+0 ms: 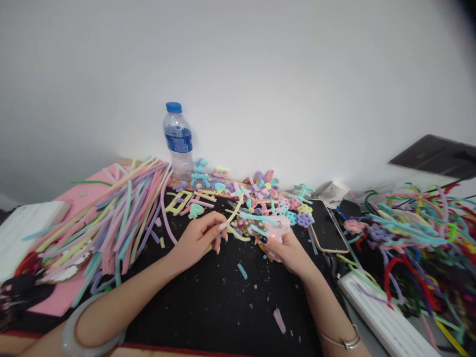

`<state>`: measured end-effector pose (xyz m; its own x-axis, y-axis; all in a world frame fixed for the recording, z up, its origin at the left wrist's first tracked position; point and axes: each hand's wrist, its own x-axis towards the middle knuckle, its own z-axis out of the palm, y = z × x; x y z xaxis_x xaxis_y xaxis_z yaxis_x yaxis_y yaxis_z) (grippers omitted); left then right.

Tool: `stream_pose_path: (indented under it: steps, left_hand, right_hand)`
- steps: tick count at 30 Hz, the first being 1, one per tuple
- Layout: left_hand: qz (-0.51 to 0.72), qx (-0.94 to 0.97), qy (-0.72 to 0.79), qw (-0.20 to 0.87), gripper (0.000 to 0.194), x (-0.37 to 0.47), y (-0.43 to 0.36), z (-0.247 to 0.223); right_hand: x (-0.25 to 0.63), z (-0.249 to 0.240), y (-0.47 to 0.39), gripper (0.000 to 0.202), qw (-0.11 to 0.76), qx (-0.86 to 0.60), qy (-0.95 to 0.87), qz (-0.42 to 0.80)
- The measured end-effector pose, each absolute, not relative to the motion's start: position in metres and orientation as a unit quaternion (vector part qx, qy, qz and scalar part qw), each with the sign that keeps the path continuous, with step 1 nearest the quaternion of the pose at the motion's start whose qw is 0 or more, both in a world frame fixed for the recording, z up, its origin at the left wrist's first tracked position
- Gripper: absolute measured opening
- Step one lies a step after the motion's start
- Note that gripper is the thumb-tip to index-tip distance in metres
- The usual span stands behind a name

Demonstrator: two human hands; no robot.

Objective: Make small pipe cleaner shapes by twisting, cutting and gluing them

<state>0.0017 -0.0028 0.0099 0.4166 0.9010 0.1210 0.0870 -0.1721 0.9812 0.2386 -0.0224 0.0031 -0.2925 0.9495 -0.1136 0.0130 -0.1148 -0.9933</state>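
My left hand [204,235] is closed, thumb and fingertips pinched at the end of a bent yellow pipe cleaner [235,210]. To its right my right hand [284,250] wraps round a pink glue gun [283,225] with a small glowing orange light. Colourful bits crowd the front part of the gun, and a light blue pipe cleaner piece [256,216] lies across it. The tips of my two hands are a short way apart above the black mat [208,307]. Some right-hand fingers are hidden under the gun.
Long pastel pipe cleaners [126,213] spread over a pink sheet [55,302] at left. A water bottle [178,139] stands by the wall. Pipe-cleaner flowers [266,184] line the back. At right are a phone [329,228], a white power strip [386,317] and tangled pipe cleaners [405,238].
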Motion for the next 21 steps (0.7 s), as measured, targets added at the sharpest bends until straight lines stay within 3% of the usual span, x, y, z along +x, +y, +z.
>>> stream_pose_path:
  steps: [21]
  left_hand:
    - [0.394,0.655,0.378,0.522,0.017,0.0008,-0.0015,0.0126]
  right_hand:
    - [0.2423,-0.0009,-0.0213,0.028,0.385,-0.451,-0.540,0.597]
